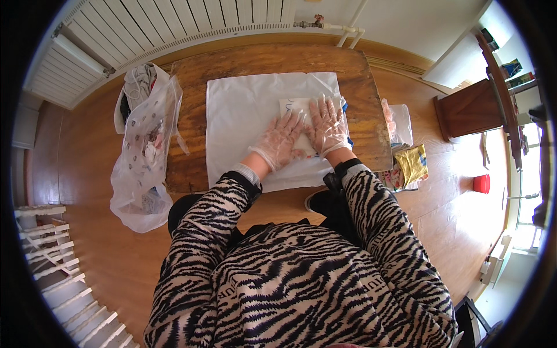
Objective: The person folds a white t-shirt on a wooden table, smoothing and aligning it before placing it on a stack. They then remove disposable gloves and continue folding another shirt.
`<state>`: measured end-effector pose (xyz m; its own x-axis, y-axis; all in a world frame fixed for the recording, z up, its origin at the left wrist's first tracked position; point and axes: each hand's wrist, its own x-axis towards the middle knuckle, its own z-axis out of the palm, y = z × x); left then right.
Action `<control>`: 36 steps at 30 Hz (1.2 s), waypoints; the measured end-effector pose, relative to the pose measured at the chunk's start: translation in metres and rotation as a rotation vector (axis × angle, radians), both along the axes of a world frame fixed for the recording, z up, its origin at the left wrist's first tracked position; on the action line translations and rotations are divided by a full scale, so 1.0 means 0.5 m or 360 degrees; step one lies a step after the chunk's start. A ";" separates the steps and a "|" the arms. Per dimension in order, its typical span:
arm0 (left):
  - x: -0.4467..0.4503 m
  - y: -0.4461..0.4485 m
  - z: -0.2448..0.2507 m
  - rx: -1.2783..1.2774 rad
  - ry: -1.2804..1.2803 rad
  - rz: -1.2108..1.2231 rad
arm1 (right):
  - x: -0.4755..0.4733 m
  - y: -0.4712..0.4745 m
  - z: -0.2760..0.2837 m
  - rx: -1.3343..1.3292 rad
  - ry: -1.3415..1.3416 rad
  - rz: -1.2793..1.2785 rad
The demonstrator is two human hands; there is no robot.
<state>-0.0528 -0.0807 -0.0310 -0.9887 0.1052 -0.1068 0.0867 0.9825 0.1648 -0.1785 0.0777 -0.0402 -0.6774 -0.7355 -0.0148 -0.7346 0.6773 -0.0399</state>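
Observation:
Both of my hands wear clear disposable plastic gloves and lie palm down, side by side. My left hand point(280, 140) is spread on a white printed piece point(292, 104), which could be fabric or paper; much of it is hidden under my palms. Across its right part rests my right hand point(326, 124), with fingers extended and nothing gripped. A blue edge point(345, 107) shows just beyond the right hand. Under everything is a large white sheet point(239, 117), laid over a worn wooden table point(187, 126).
Left of the table sit a translucent plastic bag point(141, 174) and a pile of clothing point(138, 87). A gold-coloured packet point(412, 163) and pinkish plastic point(388, 117) are at the right side. Behind the table runs a white radiator point(182, 19). A red bucket point(481, 184) stands farther right.

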 end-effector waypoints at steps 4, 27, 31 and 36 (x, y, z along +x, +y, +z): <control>0.004 -0.011 -0.010 -0.0039 0.0063 -0.0024 | 0.001 -0.007 -0.001 -0.0012 -0.0010 -0.0011; -0.041 -0.079 0.012 0.2564 -0.0377 0.1445 | -0.016 -0.032 0.091 -0.0438 -0.0111 -0.0143; -0.039 -0.077 0.039 0.2831 -0.0420 0.1541 | -0.008 -0.031 0.105 -0.0501 -0.0387 -0.0136; -0.048 -0.076 0.052 0.2775 -0.0430 0.1909 | -0.002 -0.034 0.115 -0.0373 -0.0549 -0.0201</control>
<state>-0.0766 -0.1188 -0.0051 -0.6156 -0.2812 -0.7362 -0.4822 -0.6045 0.6341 -0.1795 0.0607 0.0171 -0.7471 -0.6574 -0.0986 -0.5630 0.7046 -0.4320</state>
